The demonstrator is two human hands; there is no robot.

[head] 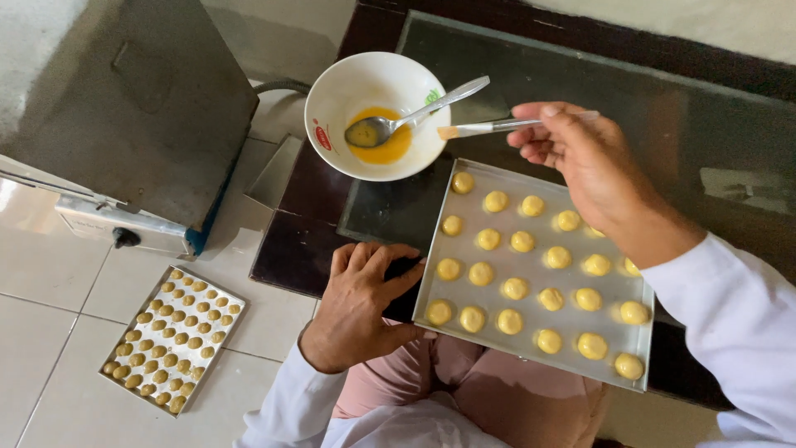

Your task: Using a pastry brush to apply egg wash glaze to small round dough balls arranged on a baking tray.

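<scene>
My right hand [580,158] grips a thin pastry brush [485,127], its bristle tip near the rim of a white bowl [332,99] holding yellow egg wash and a metal spoon [414,112]. Below the brush lies a metal baking tray [618,369] carrying several round yellow dough balls [514,289]. My left hand [361,303] rests on the dark glass-topped table [307,249], fingers curled against the tray's left edge.
A second tray [176,340] full of small browner dough balls sits on the tiled floor at lower left. A grey metal oven box [124,108] stands on the floor at upper left. My knees in pink trousers [497,398] are under the table edge.
</scene>
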